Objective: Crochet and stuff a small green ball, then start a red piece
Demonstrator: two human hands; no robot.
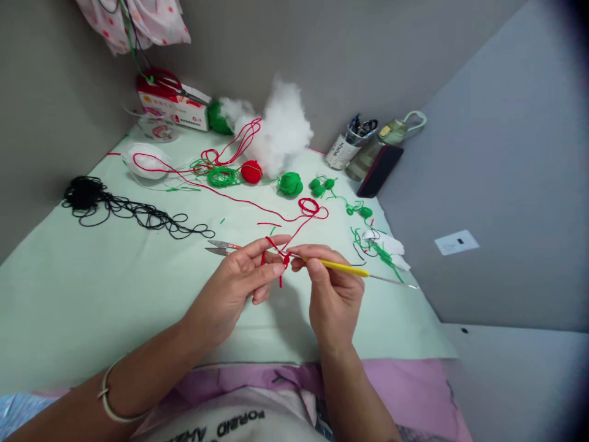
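Observation:
A small red crocheted piece (286, 261) is pinched between the thumb and a finger of my left hand (246, 270), and red yarn loops round the fingers. My right hand (334, 282) grips a crochet hook with a yellow handle (343, 266); its metal tip meets the red piece. From there the red yarn (294, 238) runs up to loose coils (309, 207) on the table. Small thread snips (223, 247) lie just behind my left hand, partly hidden by it.
Black yarn (85, 193) lies tangled at the left. Farther back are white stuffing (285, 129), a red ball (251, 172), a green ball (290, 183) and a box (172, 104) with scissors on top. A pen cup (341, 152), bottle (365, 161) and phone (381, 170) stand back right.

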